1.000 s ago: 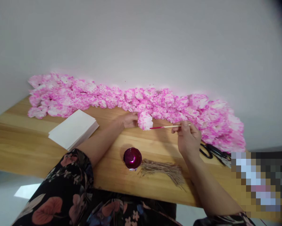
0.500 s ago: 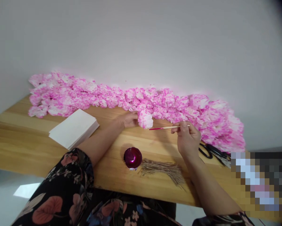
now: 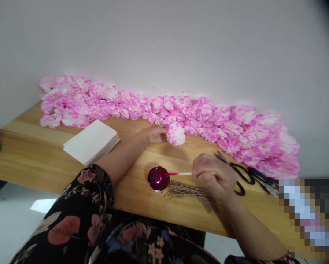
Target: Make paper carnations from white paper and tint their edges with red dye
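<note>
My left hand (image 3: 156, 134) is closed behind a pink-and-white paper flower (image 3: 176, 134), holding it up over the table in front of the row of flowers. In my right hand (image 3: 214, 176) I grip a thin pale wooden stick (image 3: 184, 173) whose tip is stained magenta. That tip reaches the rim of a small cup of dark magenta liquid (image 3: 159, 178). Just right of the cup, partly behind my right hand, lies a bundle of thin brown stems (image 3: 190, 192).
Many pink-and-white flowers (image 3: 79, 97) line the wall along the table's back. A stack of white paper (image 3: 91, 141) lies left of my left forearm. Black-handled scissors (image 3: 244, 173) rest right of my right hand. A pixelated patch covers the table's right end.
My right hand has brought the stick down and left from beside the flower to the cup. My left hand still holds the flower; the whole view has shifted slightly.
</note>
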Demonstrator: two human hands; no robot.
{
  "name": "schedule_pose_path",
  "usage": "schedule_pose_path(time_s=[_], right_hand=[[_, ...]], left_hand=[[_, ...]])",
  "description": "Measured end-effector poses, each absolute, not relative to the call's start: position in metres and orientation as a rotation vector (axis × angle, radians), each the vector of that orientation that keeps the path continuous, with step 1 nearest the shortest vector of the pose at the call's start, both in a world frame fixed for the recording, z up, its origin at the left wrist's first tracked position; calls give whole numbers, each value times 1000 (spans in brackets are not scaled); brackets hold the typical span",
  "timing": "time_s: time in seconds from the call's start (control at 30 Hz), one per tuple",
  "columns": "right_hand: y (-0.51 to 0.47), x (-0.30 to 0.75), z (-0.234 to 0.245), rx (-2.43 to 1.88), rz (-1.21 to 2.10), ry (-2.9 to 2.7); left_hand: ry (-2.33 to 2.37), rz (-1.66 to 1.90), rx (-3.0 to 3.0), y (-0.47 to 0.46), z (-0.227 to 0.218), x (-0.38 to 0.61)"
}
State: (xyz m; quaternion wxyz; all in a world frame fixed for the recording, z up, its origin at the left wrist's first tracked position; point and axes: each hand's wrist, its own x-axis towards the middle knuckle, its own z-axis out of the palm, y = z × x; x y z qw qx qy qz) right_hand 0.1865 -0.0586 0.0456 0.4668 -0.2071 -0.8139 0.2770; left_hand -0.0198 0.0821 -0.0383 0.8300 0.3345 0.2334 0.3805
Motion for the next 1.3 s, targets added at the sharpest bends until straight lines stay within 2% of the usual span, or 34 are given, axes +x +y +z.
schedule_pose_path(time_s=[0.1,0.23,0.3,0.47,0.6,0.73,0.87,0.97,1.13,1.3], right_hand=[[-67,172,48,-326,493,-2297],[-70,162,40,-347,249,-2481],[-69,164,38,-363,328,-2437],[-63,179,40,-578,777,-1992],[-55,185,34,-784,852,-1984],[-52,188,29,-763,970,-1908],[-51,191,29,-796,940,-1927],[-47,197,27,-778,876,-1697],[-30,209,22,-1001,699,-1280],[-22,212,19,-1060,704,-1187]], left_hand=[[507,784,756,82,-38,-21],[488,785,796,81,-36,-22],[492,781,799,80,-35,-22],[509,771,792,80,-34,-21],[529,789,765,79,-32,-22],[520,774,753,78,-30,-23],[525,799,750,79,-31,-22],[528,797,755,80,-34,-21],[518,799,764,81,-35,-20],[537,807,757,81,-36,-20]])
